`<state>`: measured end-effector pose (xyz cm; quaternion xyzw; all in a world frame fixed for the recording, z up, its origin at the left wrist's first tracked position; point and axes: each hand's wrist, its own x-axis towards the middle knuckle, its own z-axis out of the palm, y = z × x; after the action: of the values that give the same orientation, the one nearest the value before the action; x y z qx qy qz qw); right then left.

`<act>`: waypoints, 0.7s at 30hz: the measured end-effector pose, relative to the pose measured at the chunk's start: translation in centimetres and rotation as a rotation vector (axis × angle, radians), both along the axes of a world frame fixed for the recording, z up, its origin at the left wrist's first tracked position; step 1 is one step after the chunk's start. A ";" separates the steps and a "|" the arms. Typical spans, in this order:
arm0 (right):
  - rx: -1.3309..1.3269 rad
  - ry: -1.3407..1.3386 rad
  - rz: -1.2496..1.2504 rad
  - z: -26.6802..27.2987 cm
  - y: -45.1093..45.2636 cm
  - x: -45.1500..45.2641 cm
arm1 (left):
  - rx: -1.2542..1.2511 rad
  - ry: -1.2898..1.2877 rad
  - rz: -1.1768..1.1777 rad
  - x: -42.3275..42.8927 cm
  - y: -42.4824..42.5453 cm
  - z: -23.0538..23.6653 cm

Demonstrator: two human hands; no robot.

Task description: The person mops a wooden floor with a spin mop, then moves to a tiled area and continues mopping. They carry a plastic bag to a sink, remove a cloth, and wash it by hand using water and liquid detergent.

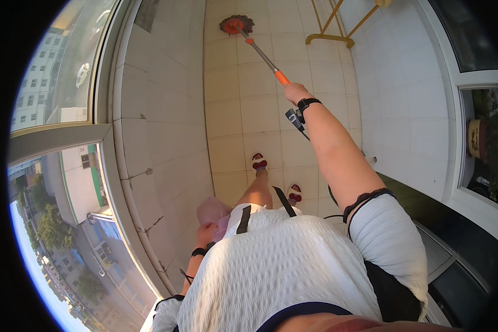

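My right hand (297, 93) is closed around the orange grip at the end of a mop's metal handle (264, 57), arm stretched forward. At the far end of the handle, the mop's round head (234, 25), an orange disc with a grey-brown fringe, rests on the tiled floor near the left wall. Low on the left side of my body, my left hand (207, 233) grips a thin pink translucent plastic bag (213, 211), which hangs beside my leg. What the bag holds cannot be made out. A black strap with a small device sits on my right wrist.
Beige floor tiles (259, 116) run between a tiled wall (162, 108) with windows on the left and a white tiled wall (402, 103) on the right. A yellow rack's foot (330, 38) stands at the far right. A potted plant (476, 139) shows through the right window.
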<state>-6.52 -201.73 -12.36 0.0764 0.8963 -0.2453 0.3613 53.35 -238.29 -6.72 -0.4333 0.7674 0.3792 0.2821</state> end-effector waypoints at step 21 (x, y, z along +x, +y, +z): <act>0.365 -0.616 -0.402 23.7 32.1 56.9 | 0.095 0.260 -0.102 -18.6 -7.6 -7.7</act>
<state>50.42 -169.59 11.35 0.3831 0.7422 -0.1135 0.5381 34.76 -245.89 -14.39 -0.3271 0.7997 0.4532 0.2193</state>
